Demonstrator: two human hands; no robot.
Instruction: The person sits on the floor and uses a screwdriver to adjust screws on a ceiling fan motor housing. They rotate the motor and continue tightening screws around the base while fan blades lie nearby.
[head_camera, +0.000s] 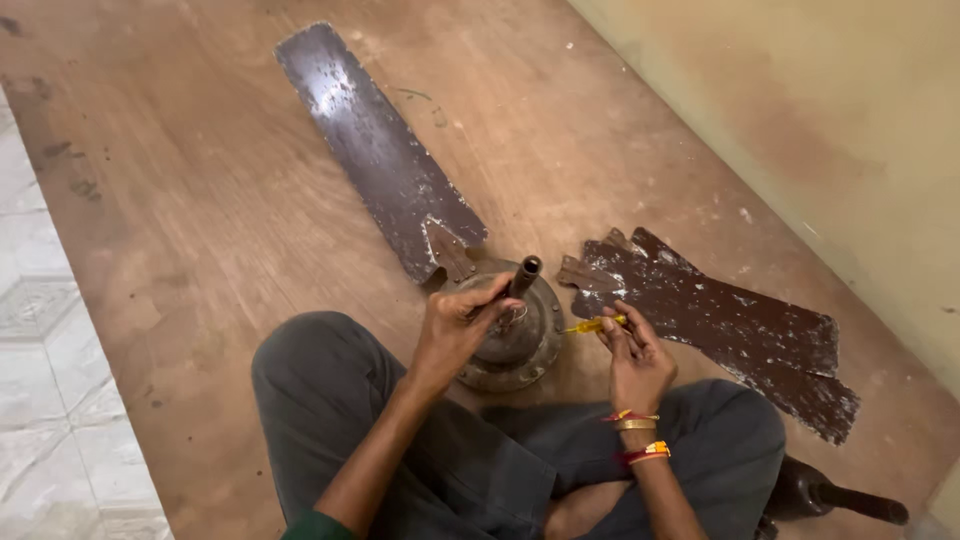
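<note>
The person sits cross-legged on a worn brown wooden floor (200, 230) with a rusty round metal ceiling-fan motor housing (520, 345) just in front of the knees. Judging by the pose, the step in hand looks like dismantling the fan at its hub: one long brown paint-flecked metal blade (375, 150) is attached at the housing's far side, and two loose brown metal blades (730, 330) lie stacked on the floor.

The left hand (455, 325) rests on top of the housing, its grip closed around the base of the short dark metal down-rod (524, 275), which stands up tilted beyond the knuckles. The right hand (632, 355) has its grip pinched together on a small yellow-handled screwdriver (597, 324); the tool points toward the housing rim, its tip just beside the metal, though whether it touches cannot be made out. The loose blades lie just beyond and outward of this right grip.

The next move, as I judge it, calls for seating the screwdriver tip squarely in a fastener while the left grip keeps the housing from turning.

A dark rounded object with a rod (830, 492) lies behind the right forearm, near the pale wall (800, 100).
</note>
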